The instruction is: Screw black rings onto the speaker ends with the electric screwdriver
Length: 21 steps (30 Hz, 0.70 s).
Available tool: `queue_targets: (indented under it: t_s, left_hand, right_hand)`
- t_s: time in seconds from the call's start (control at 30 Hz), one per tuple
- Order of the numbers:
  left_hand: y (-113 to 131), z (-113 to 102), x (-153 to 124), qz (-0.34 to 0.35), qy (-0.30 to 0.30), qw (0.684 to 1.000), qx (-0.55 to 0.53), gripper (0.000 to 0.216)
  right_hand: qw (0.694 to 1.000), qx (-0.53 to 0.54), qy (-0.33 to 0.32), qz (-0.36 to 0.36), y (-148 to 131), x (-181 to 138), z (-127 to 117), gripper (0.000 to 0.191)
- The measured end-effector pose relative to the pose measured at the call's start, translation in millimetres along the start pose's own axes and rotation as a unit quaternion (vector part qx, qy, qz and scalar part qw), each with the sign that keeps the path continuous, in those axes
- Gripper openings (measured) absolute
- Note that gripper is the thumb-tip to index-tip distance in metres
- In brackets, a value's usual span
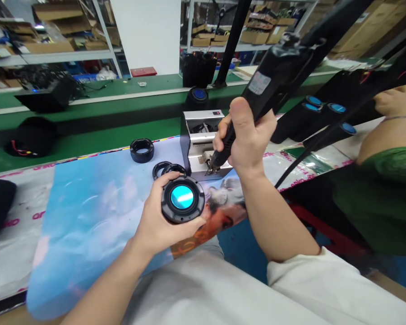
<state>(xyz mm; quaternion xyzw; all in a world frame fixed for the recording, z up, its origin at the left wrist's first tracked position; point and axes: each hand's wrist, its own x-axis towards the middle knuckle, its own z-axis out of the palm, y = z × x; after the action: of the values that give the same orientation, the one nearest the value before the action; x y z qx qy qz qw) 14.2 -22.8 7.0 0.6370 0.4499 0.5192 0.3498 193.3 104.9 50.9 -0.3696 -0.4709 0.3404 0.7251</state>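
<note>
My left hand (154, 225) grips a round black lens housing (165, 208) by its rim, with its shiny blue lens (182, 197) turned up toward me. A black electric screwdriver (274, 74) is wrapped in my right hand (246, 140), slanting down to the left. Its tip is at the front of a silver and black screw feeder (203, 116); whether a screw sits on the bit is too small to tell. Just behind the held housing lie thin black rings (160, 169), partly hidden. A thicker black ring (142, 151) rests farther back on the mat.
A blue printed mat (98, 203) covers the bench before me. Several black cylinders with blue lenses (338, 108) stand at right, near another person's hand (397, 101). A black cable (311, 149) hangs across the right side. At left are black parts (29, 137).
</note>
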Motion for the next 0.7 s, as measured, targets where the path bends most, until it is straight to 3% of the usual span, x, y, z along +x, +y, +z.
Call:
queue_targets:
  t_s: [0.07, 0.2, 0.37, 0.5, 0.7]
  left_hand:
    - [1.7, 1.2, 0.6, -0.008, 0.005, 1.000, -0.005, 0.073]
    - [1.9, 2.5, 0.3, -0.022, 0.012, 1.000, -0.006, 0.072]
    - [0.4, -0.2, 0.5, -0.039, -0.021, 0.999, -0.022, 0.076]
    - [0.6, -1.4, 1.5, -0.041, -0.020, 0.999, -0.011, 0.075]
    - [-2.1, -0.8, 0.9, -0.036, -0.031, 0.998, -0.028, 0.079]
  right_hand:
    - [0.999, 0.019, 0.024, -0.013, 3.3, -0.7, 3.1, 0.076]
    - [0.999, 0.040, -0.020, 0.011, -11.1, -7.2, 3.8, 0.064]
    - [0.997, 0.046, -0.054, -0.033, -81.9, -18.4, 10.5, 0.037]
    - [0.987, 0.040, -0.155, -0.001, -134.0, -30.7, 27.8, 0.054]
    - [0.971, 0.022, -0.228, 0.062, -143.2, -40.6, 30.4, 0.053]
